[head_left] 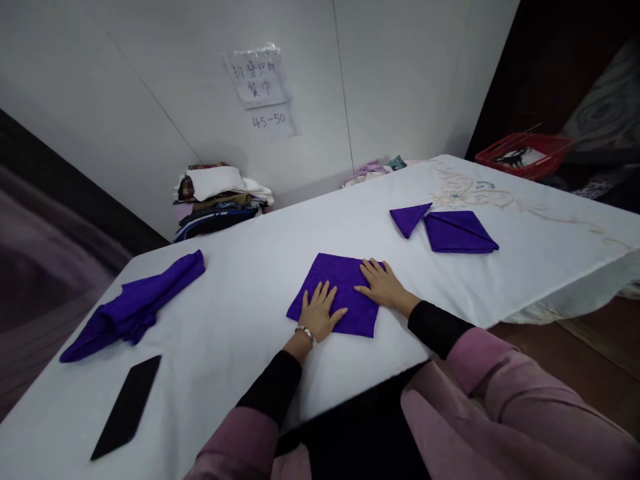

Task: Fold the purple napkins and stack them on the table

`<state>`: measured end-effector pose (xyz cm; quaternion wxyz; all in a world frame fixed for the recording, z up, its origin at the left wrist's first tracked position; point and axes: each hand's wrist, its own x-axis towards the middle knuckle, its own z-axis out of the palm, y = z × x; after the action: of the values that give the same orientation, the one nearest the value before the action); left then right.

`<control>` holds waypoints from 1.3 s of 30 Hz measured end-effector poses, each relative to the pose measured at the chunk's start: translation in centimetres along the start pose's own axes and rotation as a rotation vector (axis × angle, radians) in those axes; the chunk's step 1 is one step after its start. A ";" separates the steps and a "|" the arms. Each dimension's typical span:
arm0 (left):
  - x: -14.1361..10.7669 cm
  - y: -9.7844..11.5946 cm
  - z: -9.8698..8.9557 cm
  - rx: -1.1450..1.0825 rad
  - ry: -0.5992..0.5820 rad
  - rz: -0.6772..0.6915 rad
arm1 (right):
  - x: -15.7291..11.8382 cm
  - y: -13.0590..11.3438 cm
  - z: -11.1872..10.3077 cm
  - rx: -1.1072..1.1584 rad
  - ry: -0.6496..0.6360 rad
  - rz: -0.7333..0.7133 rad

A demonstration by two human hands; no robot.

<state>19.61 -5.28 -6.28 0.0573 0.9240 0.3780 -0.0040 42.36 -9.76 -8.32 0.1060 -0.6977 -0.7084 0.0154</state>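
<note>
A purple cloth napkin (345, 273), folded into a square, lies flat on the white-covered table in front of me. My left hand (320, 313) rests palm down on its lower left part, fingers spread. On its upper right edge lies my right hand (381, 283), fingers stretched out flat. To the right are a small purple triangle of folded cloth (410, 218) and a larger folded purple napkin (460, 233) with a diagonal line across it. A loose, crumpled purple cloth (140, 303) lies at the left.
A flat black rectangular object (127, 407) lies at the near left of the table (220, 373). Piled fabrics (220, 200) stand behind the far edge. A red basket (550, 150) is at the far right. Handwritten paper signs (260, 87) hang on the wall.
</note>
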 end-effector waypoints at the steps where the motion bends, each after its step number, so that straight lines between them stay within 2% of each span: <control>1: 0.1 0.2 -0.2 0.002 -0.003 -0.013 | 0.0 0.0 0.0 0.001 -0.005 0.001; 4: -0.1 2.1 -0.7 0.012 0.043 -0.002 | 0.1 0.1 -0.1 0.001 -0.016 0.002; 7: -1.2 5.3 0.0 -0.006 0.085 0.152 | 0.1 0.2 -0.1 -0.006 -0.019 -0.007; 10: -2.3 7.9 1.3 -0.054 0.029 0.271 | 0.1 0.3 0.0 -0.017 -0.013 -0.017; 13: -2.6 8.7 1.7 -0.094 -0.012 0.279 | 0.1 0.3 0.0 -0.026 -0.013 -0.020; 17: -2.4 7.2 0.2 -0.113 0.007 0.208 | 0.2 0.4 -0.1 -0.020 -0.034 -0.013; 21: -2.3 3.6 -0.8 -0.043 0.091 -0.074 | 0.5 0.4 -0.9 0.003 -0.095 0.005; 24: -2.5 1.2 -0.5 -0.007 0.068 -0.230 | 0.5 -1.2 -2.2 0.008 -0.078 0.008; 28: -2.7 0.1 0.4 0.015 0.024 -0.254 | -0.7 -6.3 -3.4 0.037 0.009 -0.160; 30: -2.7 0.0 0.6 0.031 0.015 -0.242 | -1.8 -8.6 -3.1 0.065 0.009 -0.268; 32: -2.7 0.1 0.6 0.034 0.017 -0.229 | -3.1 -9.7 -2.3 0.086 -0.026 -0.311; 36: -2.7 0.3 0.6 0.002 0.047 -0.237 | -5.5 -8.6 -0.7 0.090 -0.102 -0.272; 39: -2.6 -0.3 0.6 -0.012 0.042 -0.249 | -7.2 -7.1 -0.8 0.094 -0.101 -0.266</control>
<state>17.58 -6.89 -6.75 0.0541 0.8695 0.4908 0.0107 35.57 -17.22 -7.28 0.1040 -0.5901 -0.7976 0.0696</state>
